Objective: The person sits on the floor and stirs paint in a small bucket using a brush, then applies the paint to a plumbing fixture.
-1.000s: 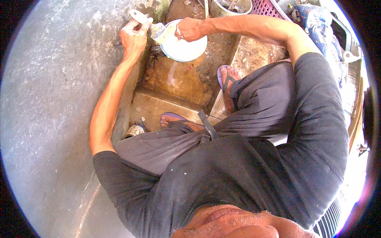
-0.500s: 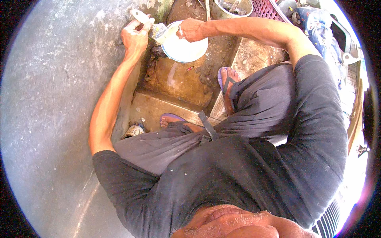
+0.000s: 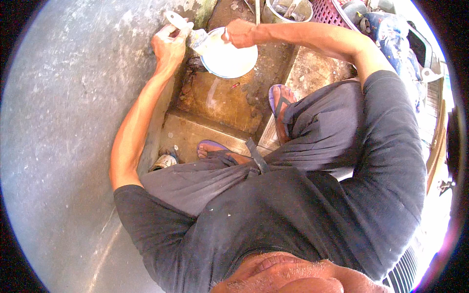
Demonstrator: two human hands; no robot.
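In my left hand [image 3: 168, 46] is a flat paintbrush with a white handle [image 3: 176, 20], pinched between the fingers and thumb beside the grey wall. Its paint-smeared head [image 3: 198, 40] rests against the left rim of a round white tub [image 3: 228, 63]. My right hand [image 3: 240, 34] is closed at the tub's far rim, and the fingers curl over toward the inside. The tub looks white within; how much paint it holds cannot be made out. Below it lies a stained brown floor [image 3: 220, 105].
A grey, scuffed wall [image 3: 68, 122] rises along my left. Beyond the tub stand a dirty bucket [image 3: 288, 12] with a tool in it and a pink basket [image 3: 332, 13]. A small can [image 3: 165, 161] sits by my left knee. Paint-stained blue cloth [image 3: 391, 36] lies at far right.
My left hand and the paintbrush have shifted slightly right. The tub and my right hand sit a touch further right in view too. Both grips stay the same.
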